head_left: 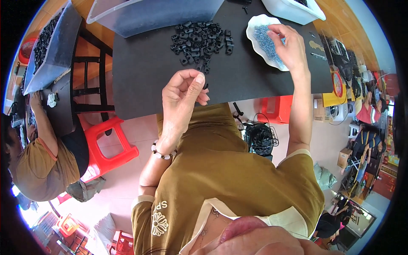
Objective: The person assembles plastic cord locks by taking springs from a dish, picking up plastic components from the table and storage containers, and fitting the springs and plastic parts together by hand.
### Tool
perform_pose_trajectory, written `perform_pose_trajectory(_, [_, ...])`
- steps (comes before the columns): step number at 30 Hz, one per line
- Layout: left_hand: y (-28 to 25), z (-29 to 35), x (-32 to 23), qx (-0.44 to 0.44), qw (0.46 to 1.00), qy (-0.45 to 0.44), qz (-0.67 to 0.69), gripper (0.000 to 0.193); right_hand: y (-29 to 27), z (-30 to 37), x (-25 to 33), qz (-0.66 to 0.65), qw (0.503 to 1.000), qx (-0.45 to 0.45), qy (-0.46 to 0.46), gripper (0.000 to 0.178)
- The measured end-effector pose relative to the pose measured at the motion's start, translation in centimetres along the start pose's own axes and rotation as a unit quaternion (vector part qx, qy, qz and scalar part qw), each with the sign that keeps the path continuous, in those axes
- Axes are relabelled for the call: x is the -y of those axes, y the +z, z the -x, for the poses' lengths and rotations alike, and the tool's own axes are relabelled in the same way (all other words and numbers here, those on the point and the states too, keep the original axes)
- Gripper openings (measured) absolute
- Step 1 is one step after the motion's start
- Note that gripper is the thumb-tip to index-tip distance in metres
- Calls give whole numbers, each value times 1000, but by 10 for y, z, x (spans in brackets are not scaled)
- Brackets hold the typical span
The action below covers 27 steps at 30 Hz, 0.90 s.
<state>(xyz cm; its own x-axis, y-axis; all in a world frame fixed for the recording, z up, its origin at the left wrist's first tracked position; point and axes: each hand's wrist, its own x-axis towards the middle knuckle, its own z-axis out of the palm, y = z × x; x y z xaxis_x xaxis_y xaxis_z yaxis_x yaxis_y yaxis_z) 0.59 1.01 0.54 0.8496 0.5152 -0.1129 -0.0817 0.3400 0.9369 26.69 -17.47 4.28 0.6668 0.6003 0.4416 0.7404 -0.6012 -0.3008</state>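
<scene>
My left hand is raised over the near edge of the black table mat, pinching a small black plastic part between thumb and fingers. My right hand reaches into a white scalloped dish of small silvery-blue screws, fingertips down among them; whether it has one pinched is hidden. A pile of several small black plastic parts lies on the mat between the hands.
A clear plastic bin and a white tub stand at the mat's far edge. Another person sits at left beside a red stool. A grey tray of black parts is far left.
</scene>
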Motion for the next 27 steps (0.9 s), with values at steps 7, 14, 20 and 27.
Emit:
perform_pose_trajectory(7, [-4, 0, 4, 38, 999, -15, -18, 31, -1, 4, -13, -42, 997, 63, 4, 22])
perform_pose_trajectory(14, [-6, 7, -6, 48, 998, -33, 7, 29, 12, -2, -1, -20, 997, 56, -47, 19])
perform_pose_trajectory(20, [-15, 8, -3, 48, 998, -28, 3, 25, 21, -11, 2, 32, 994, 91, -53, 8])
perform_pose_trajectory(27, [-17, 5, -5, 31, 999, -34, -11, 23, 13, -15, -7, -75, 995, 62, 10, 11])
